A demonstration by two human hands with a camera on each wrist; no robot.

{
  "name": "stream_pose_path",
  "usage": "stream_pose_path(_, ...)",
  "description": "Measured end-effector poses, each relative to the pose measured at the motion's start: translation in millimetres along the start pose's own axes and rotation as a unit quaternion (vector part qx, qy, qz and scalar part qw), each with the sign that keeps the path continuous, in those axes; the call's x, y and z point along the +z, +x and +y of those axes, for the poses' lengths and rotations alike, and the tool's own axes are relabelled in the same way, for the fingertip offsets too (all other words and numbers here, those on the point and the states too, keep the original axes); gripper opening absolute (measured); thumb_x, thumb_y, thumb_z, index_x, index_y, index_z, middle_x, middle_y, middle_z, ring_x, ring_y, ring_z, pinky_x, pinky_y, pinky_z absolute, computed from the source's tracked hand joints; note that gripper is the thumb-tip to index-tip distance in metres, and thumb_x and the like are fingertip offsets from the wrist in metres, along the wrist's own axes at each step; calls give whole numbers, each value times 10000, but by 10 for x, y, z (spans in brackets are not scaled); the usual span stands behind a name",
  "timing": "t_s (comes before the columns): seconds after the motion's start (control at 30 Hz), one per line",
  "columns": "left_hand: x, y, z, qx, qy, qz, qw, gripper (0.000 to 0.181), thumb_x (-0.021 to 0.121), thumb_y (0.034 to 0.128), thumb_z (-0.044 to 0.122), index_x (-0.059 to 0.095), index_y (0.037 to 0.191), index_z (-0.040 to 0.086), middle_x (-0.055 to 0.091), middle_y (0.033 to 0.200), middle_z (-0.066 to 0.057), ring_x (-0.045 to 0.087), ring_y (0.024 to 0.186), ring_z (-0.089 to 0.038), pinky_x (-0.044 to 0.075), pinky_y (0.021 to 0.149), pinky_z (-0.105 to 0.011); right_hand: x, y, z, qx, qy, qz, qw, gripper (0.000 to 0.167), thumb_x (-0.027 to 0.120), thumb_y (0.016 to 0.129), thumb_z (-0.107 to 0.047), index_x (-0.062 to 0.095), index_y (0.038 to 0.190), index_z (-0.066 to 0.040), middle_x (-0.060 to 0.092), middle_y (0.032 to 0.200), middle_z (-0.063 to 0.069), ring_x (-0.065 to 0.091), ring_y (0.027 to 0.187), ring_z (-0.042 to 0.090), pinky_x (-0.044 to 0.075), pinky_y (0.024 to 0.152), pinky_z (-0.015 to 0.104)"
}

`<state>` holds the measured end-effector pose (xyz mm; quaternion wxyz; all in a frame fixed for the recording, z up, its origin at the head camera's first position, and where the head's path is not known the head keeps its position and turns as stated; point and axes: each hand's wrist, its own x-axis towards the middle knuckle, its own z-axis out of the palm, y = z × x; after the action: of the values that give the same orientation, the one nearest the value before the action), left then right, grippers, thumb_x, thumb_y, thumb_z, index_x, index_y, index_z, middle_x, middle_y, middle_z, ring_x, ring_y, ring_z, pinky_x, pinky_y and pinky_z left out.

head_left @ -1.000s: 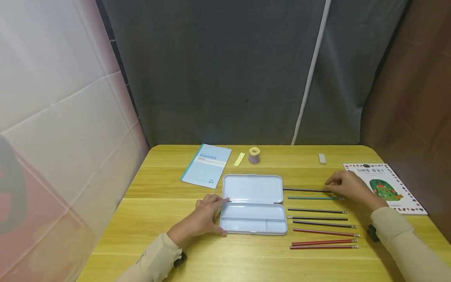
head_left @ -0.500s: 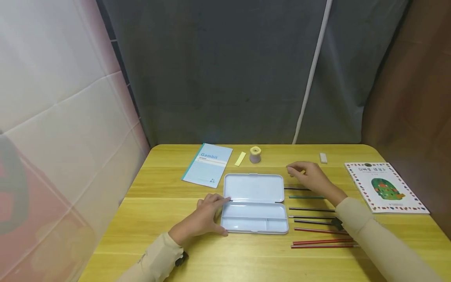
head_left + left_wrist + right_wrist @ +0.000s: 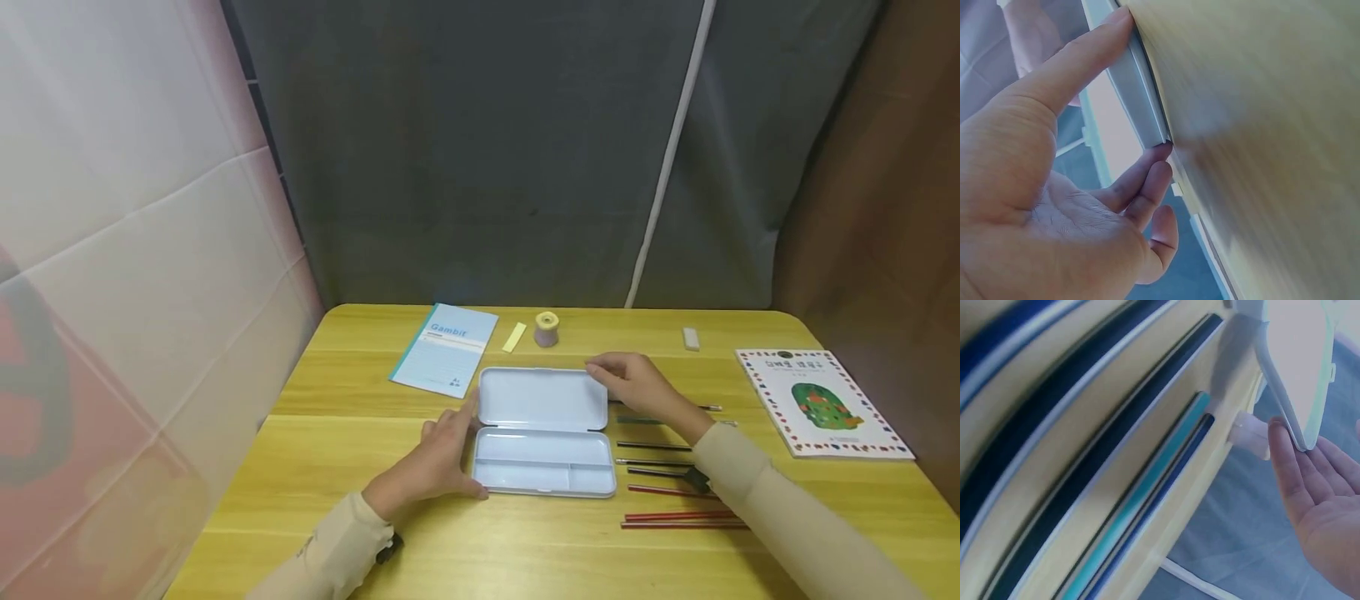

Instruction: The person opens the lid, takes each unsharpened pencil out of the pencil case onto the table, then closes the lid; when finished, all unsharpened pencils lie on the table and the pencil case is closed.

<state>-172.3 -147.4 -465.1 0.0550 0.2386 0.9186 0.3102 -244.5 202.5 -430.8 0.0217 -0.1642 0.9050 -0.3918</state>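
Note:
A white pencil case lies unfolded on the table, its lid [image 3: 543,398] at the back and its divided base [image 3: 517,448] in front. My left hand [image 3: 427,462] spans the case's left side, thumb at the near corner and forefinger along the lid's edge. In the left wrist view the thumb [image 3: 1079,65] touches the case's rim. My right hand [image 3: 647,390] touches the lid's far right corner; in the right wrist view its straight fingers [image 3: 1291,465] reach behind that corner. Beneath and beside the right forearm lie several pencils: black [image 3: 652,446], teal [image 3: 636,420] and red [image 3: 667,526].
A blue notebook [image 3: 444,350], a yellow strip [image 3: 514,337] and a yellow-topped, spool-shaped object [image 3: 547,329] sit behind the case. An eraser [image 3: 691,338] is at the back right, near a picture book [image 3: 825,404]. A dark curtain [image 3: 480,167] hangs behind the table.
My right hand has left the rearmost black pencil and moved left to the lid's right corner. The left forefinger has shifted back from the hinge along the lid's side. The case stays put.

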Motion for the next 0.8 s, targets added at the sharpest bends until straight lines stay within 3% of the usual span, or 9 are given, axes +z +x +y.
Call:
stream_pose_path(0.13, -5, -2, -8, -36, 10, 12, 10000, 1612, 1073, 567, 250, -58, 1670, -75, 684, 1267, -58, 536, 1238, -260, 307, 1014, -476, -18, -124, -83, -424, 57, 276, 9987, 340, 626, 1087, -261, 747, 1264, 3, 773, 1238, 187, 749, 1101, 321, 620, 911, 444)
stream_pose_path(0.33, 2, -2, -24, -155, -7, -21, 9999, 1596, 1072, 569, 257, -33, 1668, -86, 669, 1267, -51, 535, 1258, -264, 304, 1039, -507, -20, -309, -170, -1026, 199, 315, 9940, 114, 708, 1036, -191, 779, 1059, -105, 779, 995, 31, 690, 897, 82, 595, 783, 295)
stream_pose_path(0.47, 9, 2, -32, -195, 57, -86, 9998, 1558, 1066, 587, 272, 7, 1680, -64, 671, 1301, -61, 524, 1257, -254, 293, 988, -453, 6, -434, -217, -1397, 181, -39, 9900, 64, 756, 1002, -204, 790, 998, -149, 772, 964, -46, 678, 893, 13, 593, 789, 291)
stream_pose_path(0.63, 11, -5, -22, -236, 93, -141, 9996, 1531, 1063, 591, 291, 50, 1689, -41, 600, 1482, -159, 494, 1252, -251, 269, 916, -404, 63, -592, -250, -1698, 223, -632, 9832, 23, 809, 961, -222, 794, 959, -205, 765, 983, -95, 676, 900, 46, 587, 830, 321)
stream_pose_path(0.8, 4, -1, -14, -67, 169, -170, 9997, 1431, 1063, 584, 295, 200, 1683, -14, 586, 1525, -152, 485, 1282, -281, 262, 895, -396, 152, -730, -258, -1709, -323, -924, 9804, 132, 885, 883, -229, 764, 882, -283, 714, 1038, -121, 627, 976, 78, 547, 869, 316)
